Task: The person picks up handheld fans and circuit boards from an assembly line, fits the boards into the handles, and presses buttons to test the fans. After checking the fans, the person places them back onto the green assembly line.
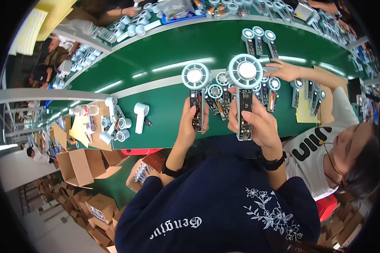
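In the head view, the left hand (186, 124) grips a pale blue fan unit (196, 99), its thumb laid over the bare circuit board and its fingertips showing past the handle's other edge. The handle's back, against the palm, is hidden. The right hand (261, 126) pinches a second fan unit (245, 101), thumb on the front of the board and fingers wrapped behind, mostly out of sight. Both units stand upright, round heads up and apart from each other; the marks on their boards are too small to make out.

Just beyond and between the two grips lies a cluster of fans (215, 91), partly covered by the held units, so their number cannot be told. Right of the right grip, a co-worker's hand (286, 71) reaches in, its fingertips close to the held fan's head; whether they touch anything is unclear. Farther beyond the grips are three fans (258, 36). Well left of the left grip, a single fan (140, 118) lies on the green bench (169, 130), near a jumbled pile of fans (117, 122) whose handles overlap.
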`<state>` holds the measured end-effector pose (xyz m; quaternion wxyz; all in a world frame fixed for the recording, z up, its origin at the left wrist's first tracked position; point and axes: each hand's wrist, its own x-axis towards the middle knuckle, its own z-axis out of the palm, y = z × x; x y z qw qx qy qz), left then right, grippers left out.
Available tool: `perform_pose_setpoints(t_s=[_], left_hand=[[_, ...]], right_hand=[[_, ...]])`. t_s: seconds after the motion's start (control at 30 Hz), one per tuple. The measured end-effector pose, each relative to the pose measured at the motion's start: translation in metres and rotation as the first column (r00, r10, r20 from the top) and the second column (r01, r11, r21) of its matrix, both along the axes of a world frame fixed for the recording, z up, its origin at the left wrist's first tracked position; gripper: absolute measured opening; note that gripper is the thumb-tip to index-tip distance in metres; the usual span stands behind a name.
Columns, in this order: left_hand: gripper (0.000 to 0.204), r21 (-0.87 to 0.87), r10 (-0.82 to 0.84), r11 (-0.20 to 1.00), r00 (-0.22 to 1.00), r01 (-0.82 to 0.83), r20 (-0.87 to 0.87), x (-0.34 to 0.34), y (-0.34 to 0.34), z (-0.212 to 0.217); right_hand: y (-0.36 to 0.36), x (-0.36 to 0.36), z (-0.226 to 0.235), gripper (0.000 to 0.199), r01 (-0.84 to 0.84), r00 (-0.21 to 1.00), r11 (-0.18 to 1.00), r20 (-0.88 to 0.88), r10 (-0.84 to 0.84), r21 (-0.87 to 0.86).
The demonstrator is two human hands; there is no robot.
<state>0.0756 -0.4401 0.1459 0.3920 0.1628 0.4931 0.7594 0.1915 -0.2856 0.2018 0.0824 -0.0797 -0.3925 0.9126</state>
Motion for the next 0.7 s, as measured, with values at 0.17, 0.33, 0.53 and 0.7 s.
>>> perform_pose_setpoints(t_s=[0.17,0.33,0.53,0.7], left_hand=[[0.040,-0.013,-0.053,0.999,0.999,0.053,0.000,0.017,0.004,0.019],[0.033,-0.007,-0.043,0.999,0.992,0.042,-0.115,0.027,0.007,0.024],[0.034,-0.020,-0.001,1.000,0.990,-0.001,-0.144,0.037,0.010,0.032],[0.035,-0.023,-0.027,0.999,0.992,0.024,-0.122,0.039,0.012,0.033]], right_hand=[[0.000,0.016,0.003,0.062,0.019,0.998,0.996,-0.052,-0.024,-0.087],[-0.001,0.024,0.001,0.064,0.062,0.995,0.997,-0.073,-0.065,-0.047],[-0.006,0.029,-0.009,0.061,0.093,0.985,0.995,-0.139,-0.098,-0.039],[-0.006,0.033,-0.009,0.064,0.110,0.991,0.992,-0.088,-0.105,0.054]])
